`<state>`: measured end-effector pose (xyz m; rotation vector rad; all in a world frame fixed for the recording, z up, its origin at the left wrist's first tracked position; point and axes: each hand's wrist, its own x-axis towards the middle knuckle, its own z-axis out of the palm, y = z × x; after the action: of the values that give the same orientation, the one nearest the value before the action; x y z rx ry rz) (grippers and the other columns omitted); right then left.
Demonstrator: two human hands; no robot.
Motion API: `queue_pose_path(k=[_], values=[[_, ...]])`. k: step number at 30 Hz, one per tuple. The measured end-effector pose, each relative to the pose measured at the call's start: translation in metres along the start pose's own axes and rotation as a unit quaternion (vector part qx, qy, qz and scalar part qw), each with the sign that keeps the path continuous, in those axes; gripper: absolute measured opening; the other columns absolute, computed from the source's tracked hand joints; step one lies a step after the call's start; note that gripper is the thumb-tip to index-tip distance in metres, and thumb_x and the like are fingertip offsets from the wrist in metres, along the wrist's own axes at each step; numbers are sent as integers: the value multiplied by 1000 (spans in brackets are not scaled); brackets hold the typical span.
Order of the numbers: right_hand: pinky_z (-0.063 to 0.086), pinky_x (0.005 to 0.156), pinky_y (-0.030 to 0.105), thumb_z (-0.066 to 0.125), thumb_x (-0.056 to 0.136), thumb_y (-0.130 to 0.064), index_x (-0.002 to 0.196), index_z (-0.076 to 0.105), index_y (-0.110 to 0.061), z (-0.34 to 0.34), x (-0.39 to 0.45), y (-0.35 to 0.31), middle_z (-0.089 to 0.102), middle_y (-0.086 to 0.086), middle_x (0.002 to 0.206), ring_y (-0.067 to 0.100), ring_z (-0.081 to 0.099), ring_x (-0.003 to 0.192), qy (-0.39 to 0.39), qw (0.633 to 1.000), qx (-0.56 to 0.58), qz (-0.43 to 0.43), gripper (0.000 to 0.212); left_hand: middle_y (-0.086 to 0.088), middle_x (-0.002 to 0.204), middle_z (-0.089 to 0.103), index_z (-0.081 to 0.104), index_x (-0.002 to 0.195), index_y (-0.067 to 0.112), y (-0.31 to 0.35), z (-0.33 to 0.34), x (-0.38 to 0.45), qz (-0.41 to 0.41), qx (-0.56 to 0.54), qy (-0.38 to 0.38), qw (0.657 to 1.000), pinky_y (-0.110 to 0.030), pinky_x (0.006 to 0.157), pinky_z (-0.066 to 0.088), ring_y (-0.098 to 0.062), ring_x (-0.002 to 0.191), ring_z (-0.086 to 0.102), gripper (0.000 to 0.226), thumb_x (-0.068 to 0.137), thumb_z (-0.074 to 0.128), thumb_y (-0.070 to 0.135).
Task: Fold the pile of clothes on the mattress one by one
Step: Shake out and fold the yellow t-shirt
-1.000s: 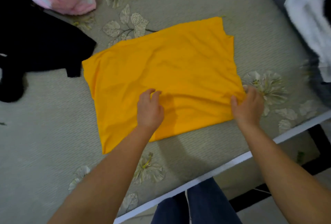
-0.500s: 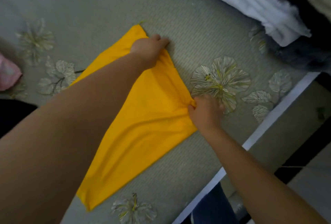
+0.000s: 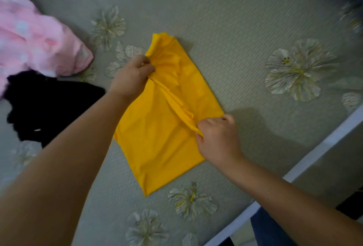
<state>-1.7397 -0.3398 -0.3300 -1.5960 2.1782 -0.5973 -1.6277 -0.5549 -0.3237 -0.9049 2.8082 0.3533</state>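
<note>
Nearest, the right hand point(image 3: 218, 137) pinches the yellow garment's point(image 3: 157, 137) raised edge; farther, the left hand point(image 3: 130, 77) pinches the same edge. The garment lies on the mattress point(image 3: 245, 49), long axis running away leftward. Half a second ago that edge lay unfolded to the right; now it is carried over the middle.

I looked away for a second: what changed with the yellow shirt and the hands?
Both hands, left hand and right hand, gripped the yellow shirt's right edge and are carrying it leftward over the rest. The shirt's lower half stayed flat on the mattress.
</note>
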Motion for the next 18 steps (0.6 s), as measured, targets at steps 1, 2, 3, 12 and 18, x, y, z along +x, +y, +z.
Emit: queue_pose_path(k=[1,2,3,12,18], values=[[45,54,24,85,35,-7,45,52,-16,12,-7,-17,53,1,43,20,54,40,-17,1000,-2,-13,36,-34,109,57,68,97,-6,-11,2,-23,-20,6,-4,1000,-54,77,48,-51,93,58,23,79,55,1],[43,53,22,84,34,-5,45,51,-16,24,-14,-32,52,1,42,20,53,40,-27,999,2,-23,37,-33,113,56,67,100,-5,-21,4,-43,-42,4,3,999,-50,80,47,-49,97,57,23,81,57,0],[41,52,21,82,36,-2,45,50,-15,37,-20,-47,50,1,42,20,52,39,-31,999,10,-30,36,-30,118,54,65,105,-4,-32,9,-63,-67,0,9,998,-44,84,45,-46,102,56,24,83,58,1],[20,56,29,35,55,-16,46,50,-17,130,-61,-151,50,0,45,19,54,44,-5,1000,-26,-16,17,-3,131,52,49,129,18,-111,50,-151,-174,-52,-6,983,-29,91,37,-23,117,49,39,94,41,34],[22,60,29,36,59,-18,42,56,-15,171,-79,-177,55,0,48,17,57,48,-34,992,-120,29,27,-11,147,28,36,138,15,-136,81,-166,-129,5,-102,986,-41,112,17,-25,135,27,41,96,40,18]])
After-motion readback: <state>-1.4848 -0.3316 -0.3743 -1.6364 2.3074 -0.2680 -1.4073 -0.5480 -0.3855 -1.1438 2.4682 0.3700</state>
